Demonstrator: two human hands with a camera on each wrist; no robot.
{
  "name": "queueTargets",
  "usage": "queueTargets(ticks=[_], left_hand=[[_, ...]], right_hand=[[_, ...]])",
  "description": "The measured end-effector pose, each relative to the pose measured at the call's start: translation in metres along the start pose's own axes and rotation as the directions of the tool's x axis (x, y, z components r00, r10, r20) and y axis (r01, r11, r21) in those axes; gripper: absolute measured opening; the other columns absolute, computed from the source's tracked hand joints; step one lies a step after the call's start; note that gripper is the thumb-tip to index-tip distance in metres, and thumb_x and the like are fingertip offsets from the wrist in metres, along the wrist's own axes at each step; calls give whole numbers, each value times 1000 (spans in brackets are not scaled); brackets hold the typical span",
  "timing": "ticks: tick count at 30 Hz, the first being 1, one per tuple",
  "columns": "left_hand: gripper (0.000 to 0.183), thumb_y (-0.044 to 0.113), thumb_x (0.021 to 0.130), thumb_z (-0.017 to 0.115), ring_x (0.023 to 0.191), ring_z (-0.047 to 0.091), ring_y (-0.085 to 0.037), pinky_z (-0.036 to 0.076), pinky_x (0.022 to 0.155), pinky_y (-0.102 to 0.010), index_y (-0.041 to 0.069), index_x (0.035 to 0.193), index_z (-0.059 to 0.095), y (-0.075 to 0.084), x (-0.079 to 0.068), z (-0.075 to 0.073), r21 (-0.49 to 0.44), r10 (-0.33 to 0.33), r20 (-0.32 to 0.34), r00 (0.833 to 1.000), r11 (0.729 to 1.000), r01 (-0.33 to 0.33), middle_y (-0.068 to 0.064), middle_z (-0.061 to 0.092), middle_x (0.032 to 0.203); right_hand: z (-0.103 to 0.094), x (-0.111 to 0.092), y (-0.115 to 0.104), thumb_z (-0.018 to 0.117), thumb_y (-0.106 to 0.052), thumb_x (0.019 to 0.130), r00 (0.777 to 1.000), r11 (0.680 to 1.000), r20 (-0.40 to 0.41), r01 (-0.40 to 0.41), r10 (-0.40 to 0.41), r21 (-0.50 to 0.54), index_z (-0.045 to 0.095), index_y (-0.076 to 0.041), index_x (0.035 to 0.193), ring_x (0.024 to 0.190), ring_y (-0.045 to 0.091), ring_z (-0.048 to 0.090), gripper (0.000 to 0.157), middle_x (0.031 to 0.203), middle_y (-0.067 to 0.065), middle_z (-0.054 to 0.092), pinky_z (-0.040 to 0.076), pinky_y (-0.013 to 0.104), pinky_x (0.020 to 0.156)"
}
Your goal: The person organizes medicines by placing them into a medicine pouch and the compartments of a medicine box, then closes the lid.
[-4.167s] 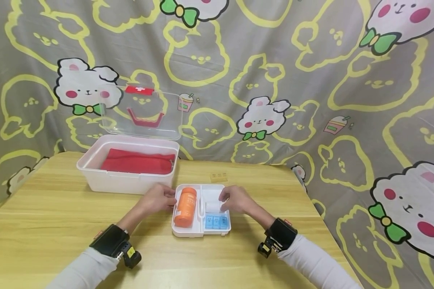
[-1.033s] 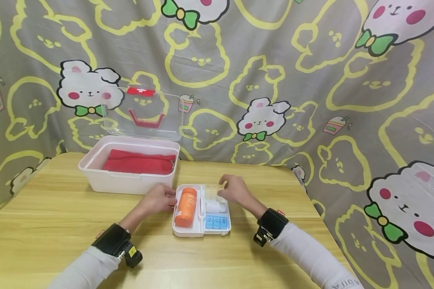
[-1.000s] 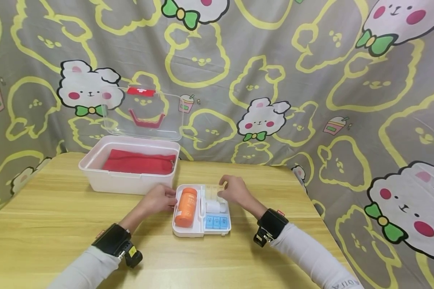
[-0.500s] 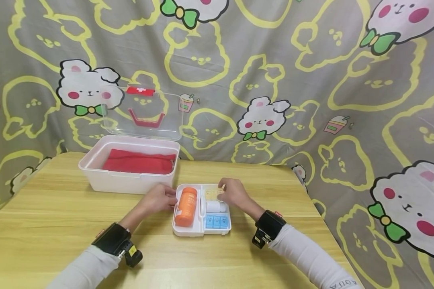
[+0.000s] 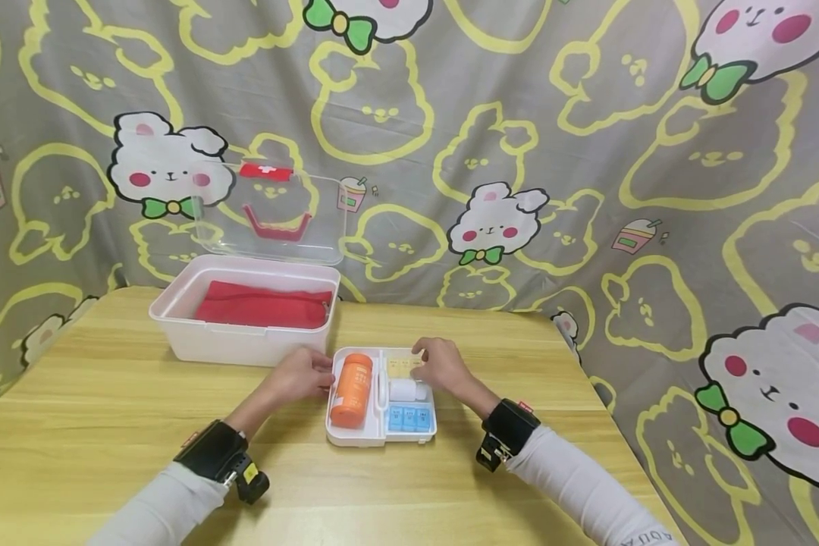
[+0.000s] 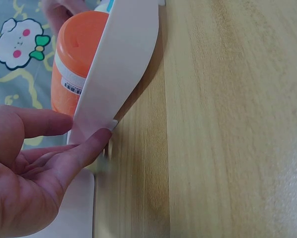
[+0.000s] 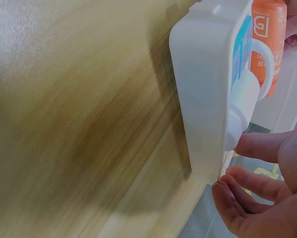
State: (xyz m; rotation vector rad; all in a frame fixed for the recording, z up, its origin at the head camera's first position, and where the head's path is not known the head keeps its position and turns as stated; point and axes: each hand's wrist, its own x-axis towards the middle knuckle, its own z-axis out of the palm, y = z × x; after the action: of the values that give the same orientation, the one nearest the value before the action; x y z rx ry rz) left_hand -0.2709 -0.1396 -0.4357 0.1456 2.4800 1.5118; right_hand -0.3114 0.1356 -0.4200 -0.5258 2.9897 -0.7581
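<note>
An open white case (image 5: 356,439) with compartments lies on the table. Its left side holds an orange bottle (image 5: 352,390); the right side holds a small white bottle (image 5: 402,390) and a blue pill box (image 5: 409,418). A pale yellow pill box (image 5: 399,368) sits in the far right compartment, level with the rim or lower, I cannot tell. My right hand (image 5: 444,370) has thumb and finger at its right end, which they partly hide. My left hand (image 6: 34,158) pinches the case's left wall in the left wrist view, beside the orange bottle.
Behind and left stands a translucent white box (image 5: 232,343) with a red pouch (image 5: 262,305) inside. Its clear lid (image 5: 327,220), with a red handle, is raised against the patterned curtain (image 5: 382,91). The wooden table (image 5: 382,500) carries everything.
The yellow pill box lay on the table behind the case; my right hand has brought it forward and lowered it into the far right compartment, after leaving the white bottle. My left hand stays put.
</note>
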Motion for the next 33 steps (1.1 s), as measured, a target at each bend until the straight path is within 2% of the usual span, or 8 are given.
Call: queueTargets(ticks=[3,8,13,16,20,26,30,33], left_hand=[[39,-3,92,64,95,75,-31,63,77,-38,-21,126,57,1,0,0,2,-5,-2,1000,1000,5,-32,71,112],[39,-2,92,64,95,75,-31,63,77,-38,-21,126,57,0,-1,1,0,-7,-4,1000,1000,7,-31,71,112],[39,-1,92,65,93,75,-29,63,76,-37,-20,126,58,1,-1,0,14,-1,-7,1000,1000,1,-30,71,112],[39,-1,92,65,93,75,-29,63,76,-37,-20,125,59,1,-1,0,18,1,-8,1000,1000,-1,-30,72,111],[39,-1,93,65,93,75,-30,63,76,-38,-20,126,58,1,-2,0,23,5,-2,1000,1000,-5,-30,71,112],[39,-1,92,64,93,75,-29,63,76,-37,-20,126,58,1,-3,0,36,14,-6,1000,999,-13,-31,71,113],[37,-1,93,64,91,75,-27,63,76,-36,-19,124,60,2,-2,1,58,13,-22,1000,998,-12,-29,72,111],[35,0,92,64,90,74,-25,63,75,-34,-18,122,63,2,-1,1,117,36,-39,999,993,-31,-28,73,108]], right_hand=[[0,-3,1,77,-10,84,1000,999,-18,-20,21,38,69,0,118,88,24,65,36,98,14,70,55,33,70],[0,-8,6,69,-14,93,994,984,-34,-98,104,149,63,3,124,84,24,67,36,100,15,71,55,32,66],[0,-15,11,58,-19,100,982,959,14,-185,187,216,62,5,127,94,27,71,36,111,19,72,59,36,73],[1,-19,13,53,-20,102,973,943,59,-229,221,243,63,6,128,87,23,72,38,110,19,73,58,34,71],[3,-24,13,50,-19,103,967,920,110,-253,230,299,64,7,129,78,19,70,39,107,19,73,57,29,67],[5,-28,13,51,-16,102,955,884,174,-290,241,367,62,6,132,90,19,68,39,118,19,69,61,32,71],[7,-28,14,50,-9,99,954,866,175,-296,244,404,61,6,135,88,20,69,40,116,20,70,62,33,71],[9,-28,15,51,-5,95,958,856,159,-284,238,432,60,7,134,84,21,72,42,113,23,71,63,34,70]])
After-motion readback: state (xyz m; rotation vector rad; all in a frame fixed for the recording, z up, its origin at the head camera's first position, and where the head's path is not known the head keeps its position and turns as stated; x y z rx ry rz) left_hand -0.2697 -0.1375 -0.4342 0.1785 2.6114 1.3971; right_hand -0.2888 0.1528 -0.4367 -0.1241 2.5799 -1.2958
